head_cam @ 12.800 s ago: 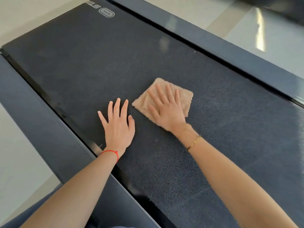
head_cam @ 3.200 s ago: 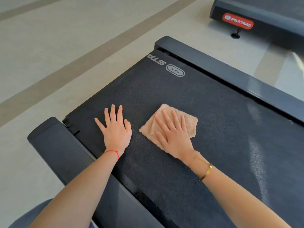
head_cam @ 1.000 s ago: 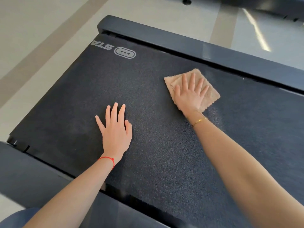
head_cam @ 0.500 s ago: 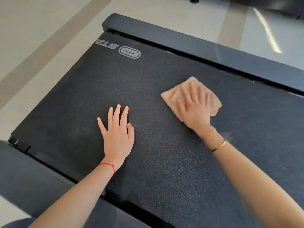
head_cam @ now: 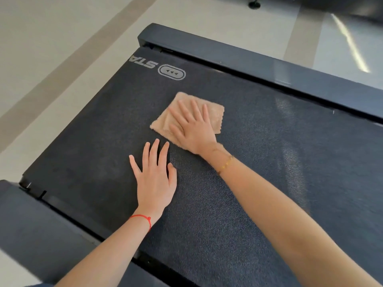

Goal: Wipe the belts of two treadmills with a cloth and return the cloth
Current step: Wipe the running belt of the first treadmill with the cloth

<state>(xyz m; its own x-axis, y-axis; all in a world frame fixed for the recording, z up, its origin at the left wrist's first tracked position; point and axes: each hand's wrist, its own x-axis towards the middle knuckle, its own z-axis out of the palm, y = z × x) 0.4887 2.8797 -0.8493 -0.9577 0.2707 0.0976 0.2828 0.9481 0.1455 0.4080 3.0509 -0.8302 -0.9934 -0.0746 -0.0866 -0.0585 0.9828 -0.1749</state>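
A tan folded cloth (head_cam: 216,112) lies flat on the dark treadmill belt (head_cam: 259,162), near the end with the printed logo (head_cam: 171,72). My right hand (head_cam: 192,127) presses down on the cloth with fingers spread, covering most of it. Just in front of it, my left hand (head_cam: 155,177) rests palm-down on the bare belt, fingers apart, holding nothing. The fingertips of my left hand nearly reach the cloth's near edge.
Dark side rails run along the far side (head_cam: 248,59) and the near side (head_cam: 31,224) of the belt. Pale floor (head_cam: 51,48) with a beige stripe lies beyond the belt's end. Part of another treadmill (head_cam: 331,5) and its foot (head_cam: 254,4) show at the top right.
My right hand has slid the cloth from beside the far rail leftward and toward me, close to my left hand. My left hand has stayed flat on the belt.
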